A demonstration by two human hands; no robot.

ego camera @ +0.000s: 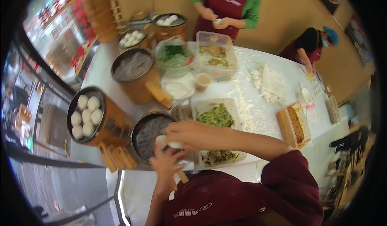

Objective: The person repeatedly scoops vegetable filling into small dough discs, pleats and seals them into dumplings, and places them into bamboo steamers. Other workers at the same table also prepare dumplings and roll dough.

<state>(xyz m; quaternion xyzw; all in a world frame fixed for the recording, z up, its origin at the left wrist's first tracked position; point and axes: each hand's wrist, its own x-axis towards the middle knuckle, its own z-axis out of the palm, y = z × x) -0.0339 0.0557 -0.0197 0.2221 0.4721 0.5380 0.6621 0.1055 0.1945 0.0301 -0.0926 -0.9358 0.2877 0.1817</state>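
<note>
My left hand [167, 163] is at the near rim of a round steamer basket [149, 132], fingers spread and blurred. By its fingertips is a white dough ball [161, 141]; whether the hand grips it is unclear. Reaching in from the right, my right hand [190, 135] curls over a second white dough ball [176, 145]. Dark liner covers the basket's inside. Beside my right forearm is a clear plastic tub [239, 114] of chopped green filling [216, 117], partly hidden by that arm.
Left stands a steamer [116, 120] with several dough balls [86, 115]; another lined steamer [134, 90] is behind. Further back are a green-filled bowl [175, 55] and a filling tub [216, 69]. Dough [272, 81] and an orange-filled tub [293, 124] lie right. Two co-workers [222, 11] [311, 44] work opposite.
</note>
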